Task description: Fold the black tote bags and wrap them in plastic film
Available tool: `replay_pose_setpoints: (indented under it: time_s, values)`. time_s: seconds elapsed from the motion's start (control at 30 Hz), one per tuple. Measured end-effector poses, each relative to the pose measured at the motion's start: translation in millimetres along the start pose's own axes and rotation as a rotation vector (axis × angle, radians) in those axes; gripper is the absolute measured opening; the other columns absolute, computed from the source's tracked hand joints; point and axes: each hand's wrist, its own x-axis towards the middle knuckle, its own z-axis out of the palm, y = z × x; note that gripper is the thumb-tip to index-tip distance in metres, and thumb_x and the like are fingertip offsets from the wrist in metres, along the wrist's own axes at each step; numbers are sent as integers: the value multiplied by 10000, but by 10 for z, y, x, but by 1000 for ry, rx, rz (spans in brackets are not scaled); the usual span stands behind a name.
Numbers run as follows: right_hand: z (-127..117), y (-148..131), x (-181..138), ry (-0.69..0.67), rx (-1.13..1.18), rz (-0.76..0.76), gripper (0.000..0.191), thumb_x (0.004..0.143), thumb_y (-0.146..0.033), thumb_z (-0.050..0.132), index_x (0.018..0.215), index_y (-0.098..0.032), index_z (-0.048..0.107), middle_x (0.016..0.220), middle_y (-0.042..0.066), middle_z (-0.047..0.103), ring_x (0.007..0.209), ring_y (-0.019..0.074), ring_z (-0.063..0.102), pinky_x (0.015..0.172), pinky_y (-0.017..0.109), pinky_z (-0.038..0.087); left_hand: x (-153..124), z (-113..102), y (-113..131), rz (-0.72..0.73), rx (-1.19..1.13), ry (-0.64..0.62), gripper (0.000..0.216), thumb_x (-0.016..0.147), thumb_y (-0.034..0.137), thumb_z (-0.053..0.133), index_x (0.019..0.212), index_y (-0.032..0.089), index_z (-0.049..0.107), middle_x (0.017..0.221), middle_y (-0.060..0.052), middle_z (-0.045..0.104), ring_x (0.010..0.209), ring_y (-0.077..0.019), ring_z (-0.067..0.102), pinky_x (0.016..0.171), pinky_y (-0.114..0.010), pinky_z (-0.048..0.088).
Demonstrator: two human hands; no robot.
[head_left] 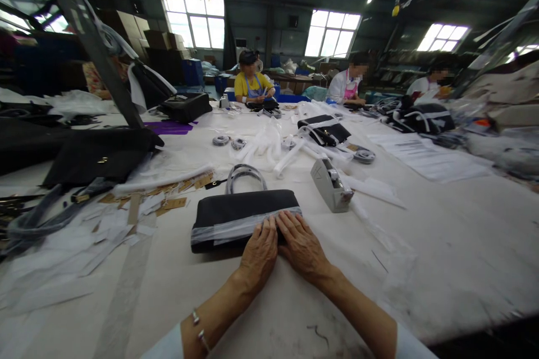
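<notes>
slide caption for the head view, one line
Left hand and right hand lie side by side on a black bag with a pale strip across it, a grey tape dispenser nearby.

Tape dispenser (331,188) right of bag (246,206), paper scraps (99,238) left

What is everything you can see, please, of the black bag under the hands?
The black bag is oblong, with rounded corners and a smooth, leather-like surface. A whitish, translucent band runs lengthwise along its near part. It lies on the white table; a grey, wrapped-looking looped handle shows beyond its far edge, its attachment hidden. The left hand and right hand rest on the bag's right half.
</notes>
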Motion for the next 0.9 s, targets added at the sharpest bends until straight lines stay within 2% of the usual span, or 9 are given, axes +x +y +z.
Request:
replay_pose_setpoints:
  time_s: [0.17, 0.37, 0.43, 0.5, 0.6, 0.67, 0.73, 0.83, 0.9]
  values:
    - [-21, 103, -12, -33, -41, 117, 701, 845, -271, 619, 1467, -138, 324, 1524, 105, 341, 1414, 286, 280, 1142, 482, 275, 10, 16, 36, -39, -55, 0, 413, 903, 182, 414, 1261, 51, 573, 1356, -177, 524, 1264, -269, 470, 1060, -428, 395]
    - [-68, 226, -85, -41, -31, 219, 766, 809, -239, 636, 1481, -133, 283, 1531, 141, 313, 1430, 288, 241, 1143, 490, 261, -1, 24, 71, -89, -63, 35, 422, 935, 218, 350, 1268, 63, 558, 1379, -171, 508, 1320, -280, 423, 1086, -469, 371]
    - [-118, 296, -127, -50, 37, 297, 733, 789, -246, 651, 1445, -102, 358, 1492, 168, 378, 1405, 305, 299, 1129, 490, 290, -11, 30, 84, -98, -68, 40, 426, 934, 205, 332, 1266, 69, 561, 1387, -164, 501, 1331, -278, 411, 1092, -469, 366]
    - [-219, 411, -164, -54, 182, 408, 583, 802, -292, 634, 1342, -112, 511, 1389, 166, 517, 1317, 310, 442, 1089, 471, 357, -24, 38, 93, -105, -83, 46, 434, 930, 195, 329, 1280, 71, 552, 1399, -162, 489, 1341, -275, 397, 1102, -467, 356]
    - [-462, 701, -190, 87, 452, 678, 347, 843, -390, 571, 1098, -187, 689, 1147, 101, 693, 1089, 270, 626, 980, 399, 457, -41, 54, 102, -120, -120, 60, 459, 921, 186, 333, 1326, 72, 518, 1412, -166, 473, 1350, -277, 381, 1114, -474, 337]
    - [-634, 982, -189, 271, 544, 868, 337, 833, -449, 561, 1013, -209, 715, 1065, 70, 722, 1028, 252, 645, 933, 359, 471, -43, 67, 104, -133, -151, 68, 475, 915, 177, 334, 1350, 78, 499, 1414, -167, 470, 1351, -283, 375, 1115, -486, 329]
    - [-762, 1307, -183, 411, 544, 1000, 392, 821, -483, 543, 1028, -192, 703, 1067, 75, 719, 1037, 250, 634, 911, 341, 470, -40, 81, 103, -143, -182, 79, 483, 909, 164, 334, 1358, 93, 499, 1406, -166, 479, 1344, -291, 380, 1109, -501, 326]
    - [-818, 1769, -159, 448, 537, 1131, 412, 819, -464, 528, 1039, -152, 683, 1025, 86, 721, 998, 241, 638, 851, 330, 486, -38, 95, 98, -147, -214, 101, 487, 898, 144, 335, 1348, 117, 518, 1391, -162, 494, 1331, -297, 393, 1104, -511, 323]
    - [-771, 1989, -116, 373, 586, 1197, 325, 826, -423, 568, 936, -142, 687, 903, 67, 723, 887, 215, 656, 779, 319, 504, -43, 99, 96, -147, -221, 114, 490, 889, 129, 335, 1337, 121, 531, 1387, -160, 497, 1329, -296, 395, 1107, -509, 317]
